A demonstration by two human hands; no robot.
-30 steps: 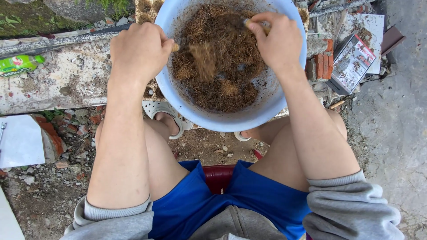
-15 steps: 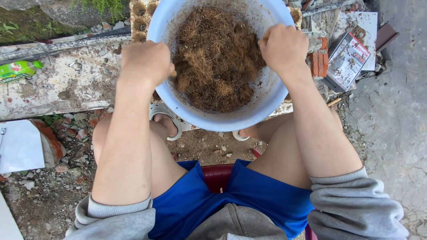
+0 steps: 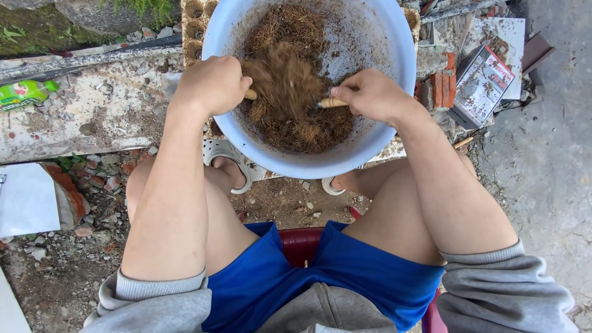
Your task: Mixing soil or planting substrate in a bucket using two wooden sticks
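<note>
Hands work inside a pale blue basin [image 3: 394, 132] that sits just beyond the knees, between two sandalled feet. The left hand [image 3: 213, 83] is clenched around a short wooden stick [image 3: 250, 95], and the right hand [image 3: 370, 94] grips a second wooden stick [image 3: 332, 103]; both tips are buried in a clump of brown fibrous husk [image 3: 287, 77] lifted between them. To tease it well, I judge the sticks should pull apart low over the basin so loose strands drop back inside. The basin holds more of the same matted fibre [image 3: 308, 132] on its near side, and its far right wall is smeared with dark crumbs. A seedling tray [image 3: 192, 24] lies behind it at the far left.
</note>
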